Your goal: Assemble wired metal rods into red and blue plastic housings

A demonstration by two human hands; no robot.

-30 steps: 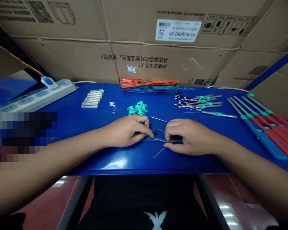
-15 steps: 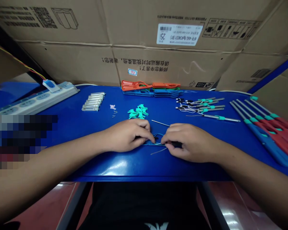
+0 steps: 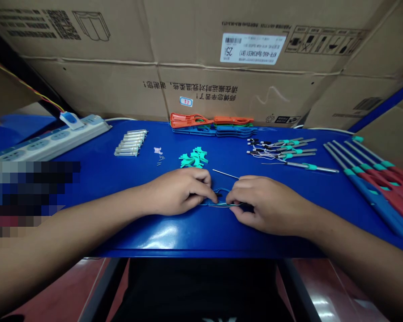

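On my feed the work surface is a glossy blue bench (image 3: 195,237) with a bright glare near its front edge. A polished reddish floor (image 3: 325,286) shows below it, on either side of the person's dark shirt (image 3: 201,286). Stacked cardboard cartons (image 3: 87,85) close off the far side, printed with upside-down Chinese text and carrying a white barcode label (image 3: 248,48).

Along the far part of the bench I can see a white power strip (image 3: 53,141) at the left, a row of slim metal-capped tubes (image 3: 130,143), a small heap of teal plastic clips (image 3: 193,158), and stacked orange and blue plastic pieces (image 3: 211,126). Further right lie wired probes with teal collars (image 3: 282,150) and long rods with red and blue handles (image 3: 372,188). A pixelated patch hides the near left of the bench, so I can't make out what is there.

The left hand (image 3: 179,191) and right hand (image 3: 265,205) are both closed in a pinch, meeting over a thin blue wire loop (image 3: 223,197) on the bench between them and gripping its ends. A thin metal pin (image 3: 225,173) lies just beyond the loop.
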